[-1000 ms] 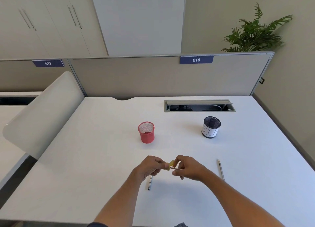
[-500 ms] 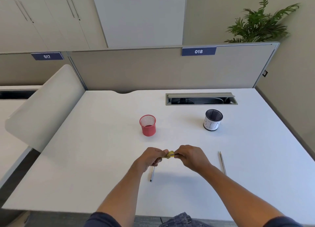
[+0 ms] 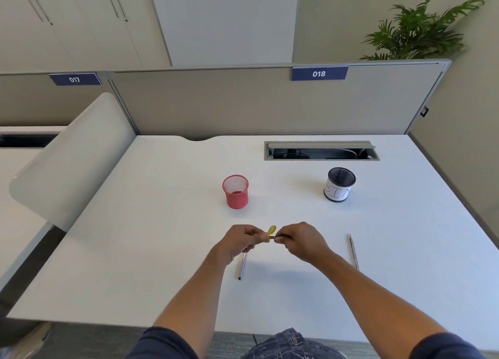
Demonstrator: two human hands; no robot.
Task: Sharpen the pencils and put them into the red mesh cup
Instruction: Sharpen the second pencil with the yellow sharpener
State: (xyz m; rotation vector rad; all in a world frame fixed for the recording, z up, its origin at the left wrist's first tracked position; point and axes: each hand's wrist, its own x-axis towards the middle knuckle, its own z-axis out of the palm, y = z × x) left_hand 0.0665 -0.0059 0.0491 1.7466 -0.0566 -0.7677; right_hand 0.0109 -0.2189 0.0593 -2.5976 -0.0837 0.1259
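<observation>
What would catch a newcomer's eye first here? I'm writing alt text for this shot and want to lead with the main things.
Both hands meet at centre above the white desk: the left hand pinches a yellow sharpener, the right hand holds a pencil at it. Behind them stands the red mesh cup, with a black cup farther right.

Left hand (image 3: 240,238) grips yellow sharpener (image 3: 270,233) (right hand (image 3: 302,237) pinching pencil (image 3: 279,236)).
</observation>
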